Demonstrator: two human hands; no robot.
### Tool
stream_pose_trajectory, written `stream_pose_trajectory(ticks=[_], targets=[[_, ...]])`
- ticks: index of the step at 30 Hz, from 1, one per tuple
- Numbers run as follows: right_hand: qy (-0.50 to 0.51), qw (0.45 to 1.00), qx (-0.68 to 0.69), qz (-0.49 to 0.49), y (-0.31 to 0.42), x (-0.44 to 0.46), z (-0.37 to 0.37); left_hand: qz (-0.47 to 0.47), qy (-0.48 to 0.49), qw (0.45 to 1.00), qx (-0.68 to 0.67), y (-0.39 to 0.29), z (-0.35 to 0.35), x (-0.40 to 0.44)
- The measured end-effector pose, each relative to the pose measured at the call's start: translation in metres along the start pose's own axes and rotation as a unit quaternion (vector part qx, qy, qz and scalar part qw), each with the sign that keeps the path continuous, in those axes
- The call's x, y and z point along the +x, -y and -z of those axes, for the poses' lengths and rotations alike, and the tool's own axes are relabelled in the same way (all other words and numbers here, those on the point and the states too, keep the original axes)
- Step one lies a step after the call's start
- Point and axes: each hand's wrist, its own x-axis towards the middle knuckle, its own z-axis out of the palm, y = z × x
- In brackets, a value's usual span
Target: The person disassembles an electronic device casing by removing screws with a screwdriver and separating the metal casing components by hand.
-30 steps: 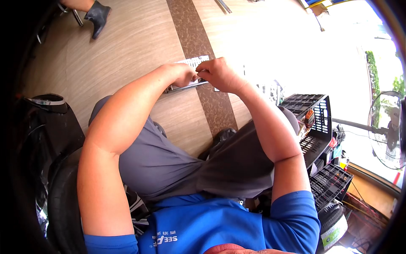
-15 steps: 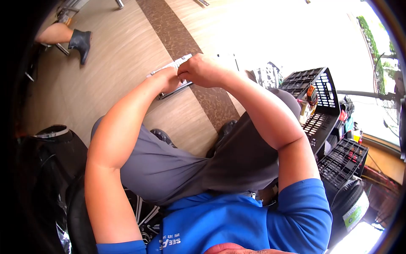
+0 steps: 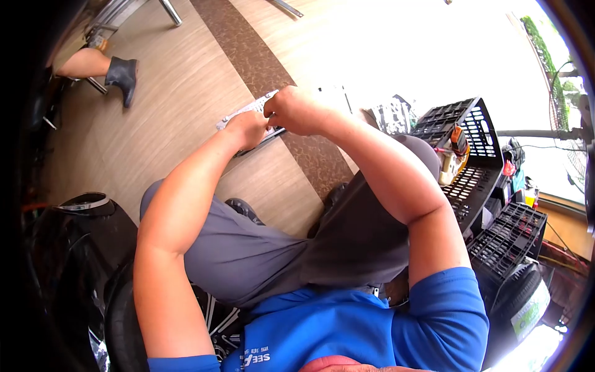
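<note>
My left hand (image 3: pixel 248 129) and my right hand (image 3: pixel 292 111) meet in front of my knees. The fingers of both are curled in. Whatever lies between them is hidden or too small to make out. Beneath and just beyond the hands is a flat, pale grey-white piece (image 3: pixel 230 118) with a dark lower edge, mostly covered by them. Its kind cannot be told. It sits over the wood-patterned floor near the brown strip (image 3: pixel 248 59).
On the right stand black plastic crates (image 3: pixel 489 133), one holding an orange-and-black item (image 3: pixel 458 141), and a tyre (image 3: pixel 520 291) with a label. Glossy black bodywork (image 3: pixel 80 248) is at my left. A person's dark boot (image 3: pixel 122 80) and metal legs (image 3: pixel 168 11) appear at upper left.
The view has shifted slightly, so most things appear a little lower. Both hands remain close together with fingers curled. The other person's boot stays in about the same place.
</note>
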Motion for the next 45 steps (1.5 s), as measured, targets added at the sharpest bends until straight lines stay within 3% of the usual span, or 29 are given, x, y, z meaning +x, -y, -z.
stream_pose_trajectory(ticks=[12, 16, 19, 22, 25, 29, 36, 38, 44, 45], targets=[[-0.002, 0.999, 0.023, 0.045, 0.003, 0.003, -0.003, 0.087, 0.02, 0.99, -0.112, -0.008, 0.018, -0.007], [-0.02, 0.998, 0.059, 0.019, 0.004, 0.002, -0.004, 0.055, 0.023, 0.992, -0.111, -0.001, 0.016, -0.005], [-0.05, 0.997, 0.047, -0.02, 0.002, 0.004, -0.004, -0.004, -0.01, 0.999, -0.039, -0.002, 0.024, -0.006], [-0.045, 0.998, 0.014, -0.036, -0.001, 0.007, -0.004, 0.05, -0.008, 0.998, -0.033, -0.01, 0.042, -0.009], [-0.035, 0.999, 0.001, -0.026, -0.004, 0.005, -0.004, 0.098, -0.073, 0.992, -0.025, -0.012, 0.052, -0.01], [-0.042, 0.999, -0.003, -0.011, -0.001, 0.005, -0.004, 0.1, -0.139, 0.985, -0.033, 0.002, 0.047, -0.004], [-0.064, 0.998, -0.013, -0.003, -0.008, 0.009, -0.008, 0.038, -0.078, 0.993, -0.082, 0.002, 0.043, -0.005], [-0.114, 0.993, 0.021, -0.001, -0.017, 0.012, -0.01, 0.032, -0.068, 0.993, -0.091, 0.005, 0.038, -0.004], [-0.101, 0.994, 0.028, -0.008, -0.013, 0.009, -0.009, 0.019, -0.04, 0.995, -0.09, 0.007, 0.025, -0.005], [-0.082, 0.996, 0.023, -0.009, -0.009, 0.009, -0.008, 0.025, -0.001, 0.996, -0.088, 0.004, 0.027, -0.007]])
